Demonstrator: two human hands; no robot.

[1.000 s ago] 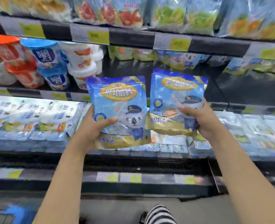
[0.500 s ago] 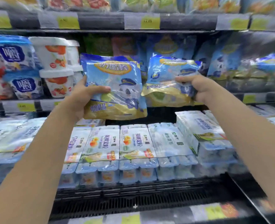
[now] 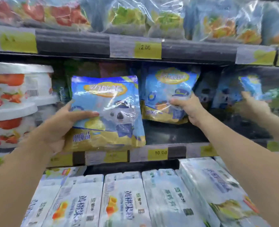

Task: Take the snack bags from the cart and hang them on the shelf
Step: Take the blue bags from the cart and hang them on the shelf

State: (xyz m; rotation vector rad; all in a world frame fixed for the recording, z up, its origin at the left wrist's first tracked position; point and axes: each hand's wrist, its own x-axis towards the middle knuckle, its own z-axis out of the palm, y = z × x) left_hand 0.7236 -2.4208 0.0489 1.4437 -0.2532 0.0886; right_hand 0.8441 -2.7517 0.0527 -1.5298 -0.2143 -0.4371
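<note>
Bags raised since a second ago: both now up at the middle shelf (image 3: 152, 152) bay, level with the blue packs hung behind. Left hand (image 3: 60, 125) clamps the left snack bag (image 3: 107, 112), thumb across its front; bag in front of the shelf edge, not hung. Right hand (image 3: 187, 107) pinches the right snack bag (image 3: 166, 94), pushed deeper into the bay; hook not visible. Another person's hand (image 3: 252, 105) works at far right. Judgement: hanging imminent

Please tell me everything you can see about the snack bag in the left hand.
The left snack bag is a glossy plastic pouch, blue on top with a yellow oval logo, a cartoon koala in a cap, and a gold band below. It is upright, slightly crinkled, in front of the shelf. The left hand grips its lower left edge, thumb across the front.
</note>
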